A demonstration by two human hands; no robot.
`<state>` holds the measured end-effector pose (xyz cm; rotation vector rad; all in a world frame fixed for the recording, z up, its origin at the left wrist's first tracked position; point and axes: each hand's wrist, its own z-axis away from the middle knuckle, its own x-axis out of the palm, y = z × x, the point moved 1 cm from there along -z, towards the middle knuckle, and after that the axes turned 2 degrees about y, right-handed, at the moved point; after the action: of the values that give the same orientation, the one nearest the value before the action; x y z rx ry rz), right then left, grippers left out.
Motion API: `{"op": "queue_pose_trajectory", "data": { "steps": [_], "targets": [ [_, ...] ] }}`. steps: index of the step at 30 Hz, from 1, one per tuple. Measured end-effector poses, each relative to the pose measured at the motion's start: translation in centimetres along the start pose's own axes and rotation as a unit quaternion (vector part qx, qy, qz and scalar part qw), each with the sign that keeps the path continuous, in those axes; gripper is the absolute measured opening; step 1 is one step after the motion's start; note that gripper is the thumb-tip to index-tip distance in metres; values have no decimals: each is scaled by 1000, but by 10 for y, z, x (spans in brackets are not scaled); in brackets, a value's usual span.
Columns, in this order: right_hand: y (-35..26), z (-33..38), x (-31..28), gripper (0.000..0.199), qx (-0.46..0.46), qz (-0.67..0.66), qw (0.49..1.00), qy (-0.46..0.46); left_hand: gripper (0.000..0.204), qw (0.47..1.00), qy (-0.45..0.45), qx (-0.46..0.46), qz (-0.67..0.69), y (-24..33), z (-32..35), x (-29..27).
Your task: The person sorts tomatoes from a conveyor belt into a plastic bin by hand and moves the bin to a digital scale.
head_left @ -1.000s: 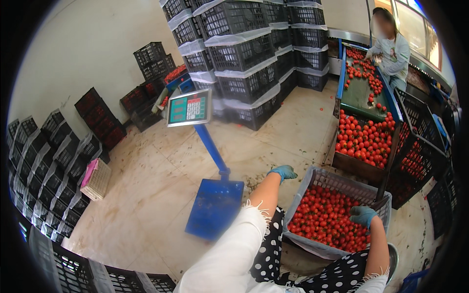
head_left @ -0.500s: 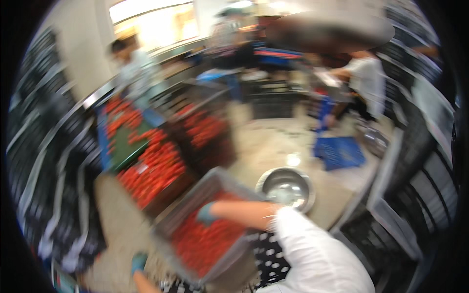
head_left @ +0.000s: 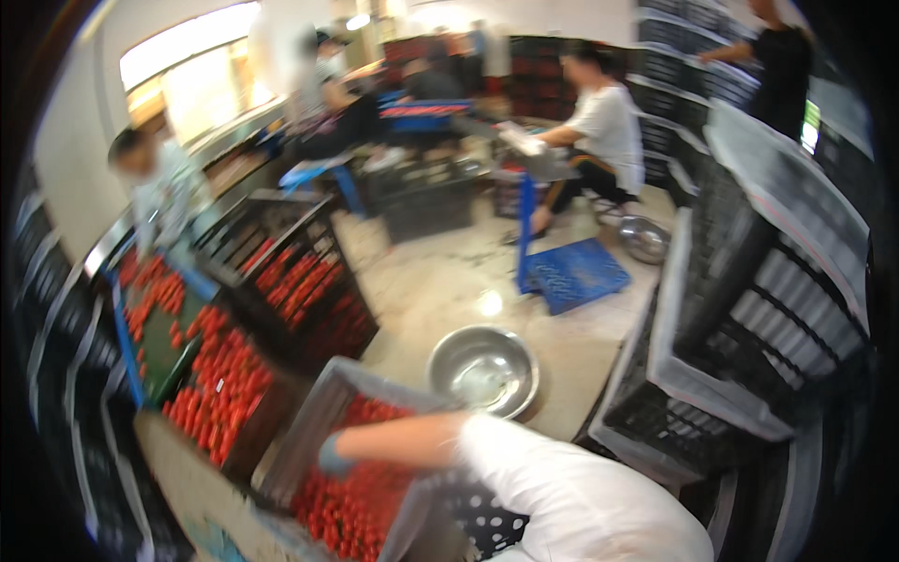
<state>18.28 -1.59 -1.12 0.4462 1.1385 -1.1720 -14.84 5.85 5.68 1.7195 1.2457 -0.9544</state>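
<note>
Lower centre: my right hand (head_left: 334,452), blue-gloved, fingers gripping the rim of the grey plastic crate of red tomatoes (head_left: 348,501). Round steel bowl (head_left: 483,368) just beyond. Left hand out of frame.

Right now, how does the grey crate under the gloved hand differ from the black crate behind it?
The grey crate is pale and sits tilted, heaped with small red tomatoes; the black crate is dark, stands level, and shows tomatoes only in rows through its bars. A hand in a blue glove grips the grey crate's rim; nobody touches the black crate. Both are slatted plastic crates holding red tomatoes.
</note>
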Motion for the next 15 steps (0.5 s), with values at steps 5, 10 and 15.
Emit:
{"op": "queue_pose_trajectory", "data": {
  "steps": [5,10,15],
  "targets": [
    [-11,16,-16,46,-37,-19,999,14,54,909,344,232,-42,15,-31,42],
    [-11,39,-24,49,3,-42,999,-20,66,943,172,247,140,114,-13,-4],
    [-5,39,-20,45,8,-95,995,-10,77,961,114,237,85,133,-6,-1]
  ]
}}
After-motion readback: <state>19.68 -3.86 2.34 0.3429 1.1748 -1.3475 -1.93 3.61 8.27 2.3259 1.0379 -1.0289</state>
